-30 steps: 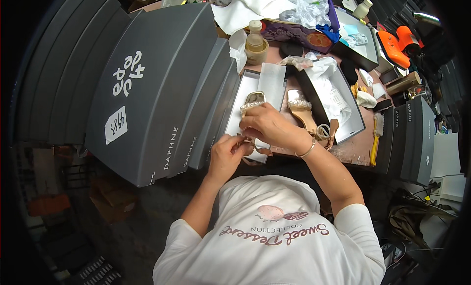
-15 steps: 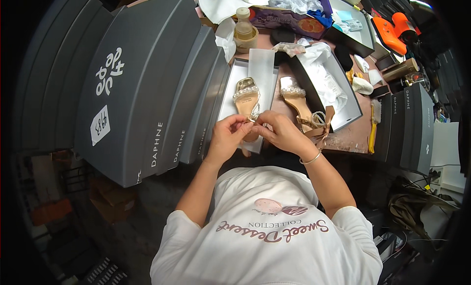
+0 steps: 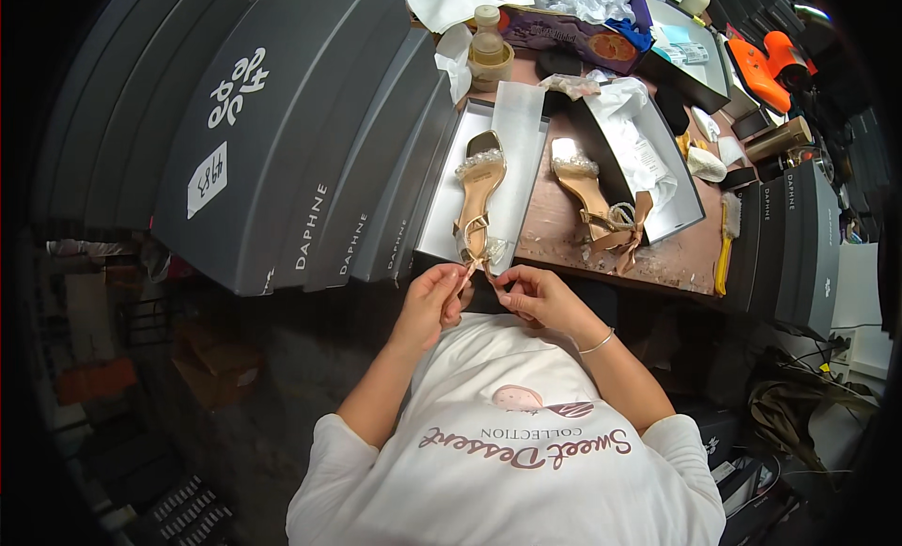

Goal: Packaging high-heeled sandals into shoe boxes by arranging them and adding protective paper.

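A gold sandal [image 3: 480, 187] with a beaded toe strap lies in a shallow white-lined box [image 3: 440, 208] in front of me. At its heel end, a ribbon [image 3: 477, 263] is crossed or knotted. My left hand [image 3: 432, 304] pinches one ribbon end, and my right hand [image 3: 540, 299] pinches the other, just past the table's near edge. To the right, the matching sandal [image 3: 584, 191] rests on the table, with a brown ribbon bow [image 3: 631, 238] at its heel. Beyond it an open box [image 3: 691, 217] holds white tissue paper [image 3: 634, 147].
Large dark grey shoe boxes [image 3: 272, 161] stand along the left, and more boxes [image 3: 799, 236] stand at the right. A yellow-handled brush [image 3: 725, 250] lies near the table's right edge. Behind are a bottle in a tape roll [image 3: 489, 53] and a purple carton [image 3: 564, 37].
Both hands have moved toward me and slightly apart, drawing the ribbon ends out from the sandal's heel. The sandal's ankle strap is now uncovered. The view has shifted a little.
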